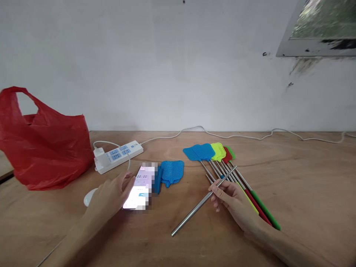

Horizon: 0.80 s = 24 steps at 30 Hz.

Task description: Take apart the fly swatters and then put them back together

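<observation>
My right hand (232, 200) pinches a bare steel rod (194, 210) that slants from lower left to upper right across the wooden table (306, 185). Under that hand lies a row of fly swatters (214, 152) with blue, yellow-green, red and green heads and metal shafts. My left hand (111, 194) rests with fingers stretched onto a lit phone (139, 187) showing a timer. A loose blue swatter head (171, 172) lies just right of the phone.
A red plastic bag (41, 148) stands at the left. A white power strip (118, 155) with a plugged charger lies behind the phone, its cable (250, 136) running along the wall. A small white disc (89, 196) sits by my left wrist.
</observation>
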{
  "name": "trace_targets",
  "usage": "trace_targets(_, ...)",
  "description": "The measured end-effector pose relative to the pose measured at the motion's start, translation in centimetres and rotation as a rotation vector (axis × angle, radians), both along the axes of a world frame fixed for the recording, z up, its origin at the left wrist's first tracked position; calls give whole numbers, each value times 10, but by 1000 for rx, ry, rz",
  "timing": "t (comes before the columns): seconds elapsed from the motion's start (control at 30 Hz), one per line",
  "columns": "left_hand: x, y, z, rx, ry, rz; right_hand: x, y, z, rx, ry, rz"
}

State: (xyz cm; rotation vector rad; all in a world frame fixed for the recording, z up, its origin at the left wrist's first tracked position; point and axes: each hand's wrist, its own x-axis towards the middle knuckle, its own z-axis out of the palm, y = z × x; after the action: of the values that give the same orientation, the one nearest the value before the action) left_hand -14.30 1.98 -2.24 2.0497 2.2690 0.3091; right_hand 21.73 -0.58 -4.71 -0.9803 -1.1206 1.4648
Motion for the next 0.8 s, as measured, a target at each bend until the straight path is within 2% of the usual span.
trace_targets(0.17, 14, -6, -1, -35, -61, 35, 1, 0, 1, -14, 25, 0)
trace_targets(0.4, 6, -10, -9, -41, -108, -43, -1, -1, 0, -9, 30, 2)
trace_targets(0.8, 4, -11, -8, -53, -117, -102, -2, -2, 4, -32, 0, -5)
